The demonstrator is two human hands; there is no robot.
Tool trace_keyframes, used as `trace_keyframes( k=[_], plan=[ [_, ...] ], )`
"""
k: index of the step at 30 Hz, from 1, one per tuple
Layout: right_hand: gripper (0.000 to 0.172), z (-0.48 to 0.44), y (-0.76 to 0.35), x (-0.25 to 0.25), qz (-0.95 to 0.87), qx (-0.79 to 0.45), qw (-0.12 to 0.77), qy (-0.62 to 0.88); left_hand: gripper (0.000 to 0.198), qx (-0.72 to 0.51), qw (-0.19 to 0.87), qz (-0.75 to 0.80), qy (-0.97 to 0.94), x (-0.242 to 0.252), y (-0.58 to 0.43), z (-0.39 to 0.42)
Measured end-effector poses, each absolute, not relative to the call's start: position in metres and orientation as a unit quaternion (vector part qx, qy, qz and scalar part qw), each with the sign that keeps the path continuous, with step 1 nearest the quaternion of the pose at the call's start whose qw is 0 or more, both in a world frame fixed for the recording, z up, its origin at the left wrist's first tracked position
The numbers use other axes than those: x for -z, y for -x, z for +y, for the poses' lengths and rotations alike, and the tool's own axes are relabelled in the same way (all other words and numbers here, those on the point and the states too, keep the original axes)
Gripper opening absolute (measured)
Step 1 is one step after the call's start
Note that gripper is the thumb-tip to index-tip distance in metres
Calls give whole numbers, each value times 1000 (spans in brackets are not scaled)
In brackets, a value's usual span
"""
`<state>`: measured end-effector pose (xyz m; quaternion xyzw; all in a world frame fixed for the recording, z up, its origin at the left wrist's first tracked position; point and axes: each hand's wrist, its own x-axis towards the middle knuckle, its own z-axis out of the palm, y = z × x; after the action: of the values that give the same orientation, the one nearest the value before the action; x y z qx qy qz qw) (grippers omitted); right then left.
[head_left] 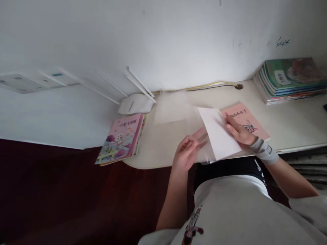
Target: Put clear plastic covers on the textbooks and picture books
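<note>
1. Head view, fingers first: the right hand [240, 131] has its fingers pressed together along one edge of a sheet of white paper [218, 134]; whether the thumb pinches from beneath, I cannot tell.
2. The left hand [186, 153] is blurred, its fingers loosely spread beside the sheet's other edge, possibly just touching it.
3. The sheet lies tilted across a corner of a pink book [251, 119], partly over the desk [288, 126].
4. Such paper should be light, soft and quick to flop, so it looks best held by an edge, with the book beneath as a firm backing.
5. Farther out are a second pink book [120, 139], a stack of books [288, 80], a white router [135, 103] and a yellow cable [212, 85]
</note>
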<state>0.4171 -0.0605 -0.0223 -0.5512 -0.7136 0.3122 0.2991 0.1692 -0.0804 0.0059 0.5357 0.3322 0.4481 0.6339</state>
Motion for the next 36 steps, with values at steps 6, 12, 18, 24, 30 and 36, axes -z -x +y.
trace_keyframes(
  k=[6,12,18,24,30,36],
  plan=[
    [66,-108,-452,22,-668,-436,384,465,71,-376,416,199,-804,-13,-235,-71],
    [79,-140,-511,26,-468,-496,552,480,84,-164,21,224,-960,5,-291,-45],
    [83,-181,-510,24,-506,-319,566,567,79,-127,9,223,-967,7,-313,-36],
    [49,-172,-480,29,-455,-199,517,697,73,-320,132,369,-862,6,-293,-12],
    [34,-134,-495,34,-421,-295,565,646,52,-287,418,487,-711,24,-242,9],
    [39,-90,-497,11,-470,-379,582,546,33,-317,475,484,-663,23,-213,-18]
  ],
)
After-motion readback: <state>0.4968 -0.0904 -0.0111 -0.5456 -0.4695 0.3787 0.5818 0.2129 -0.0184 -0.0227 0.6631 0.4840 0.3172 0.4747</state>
